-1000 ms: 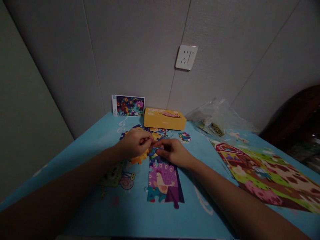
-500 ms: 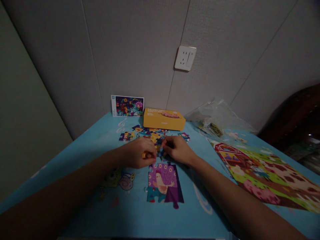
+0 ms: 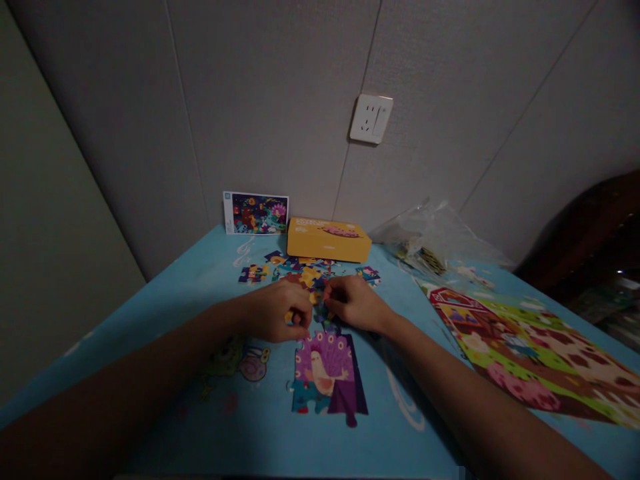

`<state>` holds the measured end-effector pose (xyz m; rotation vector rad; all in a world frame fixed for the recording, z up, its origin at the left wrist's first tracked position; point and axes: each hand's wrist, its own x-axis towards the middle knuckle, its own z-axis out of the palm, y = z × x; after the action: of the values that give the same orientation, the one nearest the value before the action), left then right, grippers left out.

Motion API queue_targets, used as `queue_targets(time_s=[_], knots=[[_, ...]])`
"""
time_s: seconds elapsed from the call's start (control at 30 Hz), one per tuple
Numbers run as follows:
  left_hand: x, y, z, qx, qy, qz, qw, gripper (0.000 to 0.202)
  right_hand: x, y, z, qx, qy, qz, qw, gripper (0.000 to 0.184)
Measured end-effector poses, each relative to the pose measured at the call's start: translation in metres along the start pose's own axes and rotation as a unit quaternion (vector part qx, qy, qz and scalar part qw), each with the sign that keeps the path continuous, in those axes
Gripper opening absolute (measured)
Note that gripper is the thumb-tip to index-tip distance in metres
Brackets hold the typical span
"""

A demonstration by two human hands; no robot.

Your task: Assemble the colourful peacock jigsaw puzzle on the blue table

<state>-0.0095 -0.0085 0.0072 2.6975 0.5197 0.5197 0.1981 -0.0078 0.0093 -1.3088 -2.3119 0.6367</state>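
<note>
A partly built jigsaw section with a purple peacock (image 3: 327,373) lies on the blue table cover (image 3: 190,293). Just behind its far edge my left hand (image 3: 275,310) is closed, fingers pinched on an orange-yellow puzzle piece (image 3: 289,317). My right hand (image 3: 355,303) sits beside it, fingers curled down onto a small piece next to the left one; that piece is mostly hidden. Several loose colourful pieces (image 3: 280,268) are scattered behind both hands.
A yellow puzzle box (image 3: 327,240) stands by the wall, with the reference picture card (image 3: 256,213) leaning to its left. A clear plastic bag (image 3: 435,237) lies at the back right. A finished farm puzzle (image 3: 525,347) covers the right side. A wall socket (image 3: 371,119) is above.
Both hands drew slightly nearer to me and closer together at the top edge of the peacock section. The loose pieces behind them, covered before, are now showing.
</note>
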Motion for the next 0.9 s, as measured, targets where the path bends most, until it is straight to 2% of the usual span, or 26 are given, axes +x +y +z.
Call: queue_targets(time_s=[0.3,0.4,0.5,0.6,0.7,0.9], knots=[[0.0,0.005,-0.002,-0.014,-0.003,0.017,1.0,0.006,-0.003,-0.004,0.0,0.018,-0.014,-0.026,0.999,0.007],[0.002,0.0,0.001,0.02,0.027,0.002,0.999,0.016,-0.002,-0.004,0.001,0.024,-0.003,-0.025,0.999,0.008],[0.003,-0.01,0.0,0.101,0.112,-0.088,0.985,0.023,-0.001,-0.003,0.004,0.026,0.008,-0.018,0.999,0.009],[0.003,-0.02,-0.006,0.16,0.171,-0.221,0.947,0.02,0.0,-0.001,0.007,0.034,0.009,-0.008,0.999,0.009],[0.0,-0.024,-0.009,0.173,0.15,-0.301,0.926,0.03,0.001,0.001,0.01,0.037,0.012,-0.009,0.999,0.01],[-0.002,-0.013,-0.005,0.155,0.063,-0.325,0.931,0.069,0.002,0.0,0.009,0.044,0.047,0.009,0.998,0.011]])
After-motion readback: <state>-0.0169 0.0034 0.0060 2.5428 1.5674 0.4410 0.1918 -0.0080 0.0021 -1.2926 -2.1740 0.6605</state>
